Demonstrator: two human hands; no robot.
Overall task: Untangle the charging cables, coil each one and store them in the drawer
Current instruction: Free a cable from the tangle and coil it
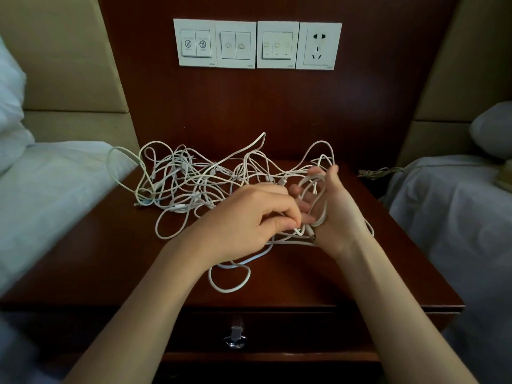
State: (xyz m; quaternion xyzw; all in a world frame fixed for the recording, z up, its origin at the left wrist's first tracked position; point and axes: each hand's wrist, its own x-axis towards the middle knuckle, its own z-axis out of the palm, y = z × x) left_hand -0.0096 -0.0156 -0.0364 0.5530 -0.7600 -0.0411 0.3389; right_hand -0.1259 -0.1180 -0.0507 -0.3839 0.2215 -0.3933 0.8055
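A tangle of several white charging cables (191, 178) sprawls across the back of the dark wooden nightstand (110, 259). My right hand (336, 214) stands upright with a partly wound coil of white cable (314, 189) looped around its fingers. My left hand (249, 217) pinches a cable end next to that coil, near a plug tip. A loose white loop (230, 284) trails toward the front edge. Below the top, the drawer (291, 331) is closed, its metal ring handle (235, 339) at the centre.
A wall panel of switches (235, 44) and a socket (318, 45) sits above the nightstand. Beds with white sheets flank it, left (41, 195) and right (457, 217). A thin brownish cord (379, 171) lies at the right rear corner.
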